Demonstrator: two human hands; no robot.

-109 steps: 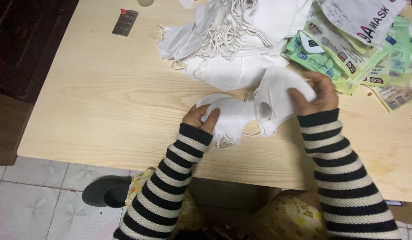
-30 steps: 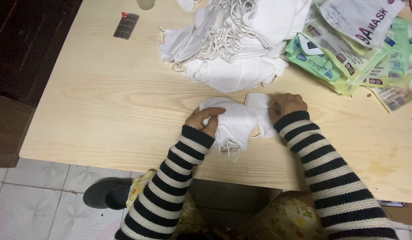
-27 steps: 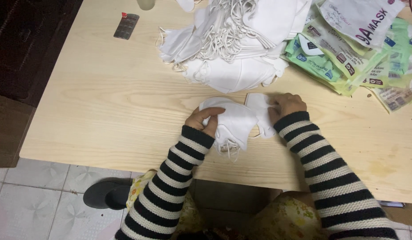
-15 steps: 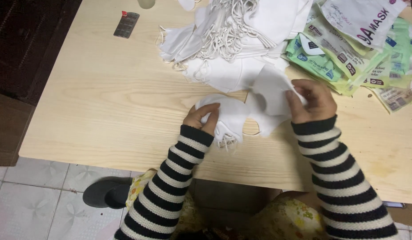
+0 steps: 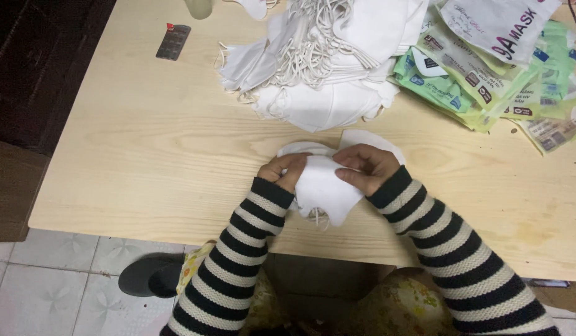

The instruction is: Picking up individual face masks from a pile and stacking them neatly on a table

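Both hands pinch one white mask [image 5: 325, 190] near the table's [image 5: 145, 168] front edge, the left hand [image 5: 287, 172] curled tight on its left side and the right hand [image 5: 366, 169] half-closed, seemingly gripping the top, having dropped back since it lifted a moment ago.

— What surrounds the work surface?
— A pale wooden table [image 5: 145, 155] spans the scene under even indoor light. Below its near edge lies a floor of light patterned tiles [image 5: 45, 286].
— And to the left?
— Dark wooden furniture [image 5: 33, 68] stands beside the table.
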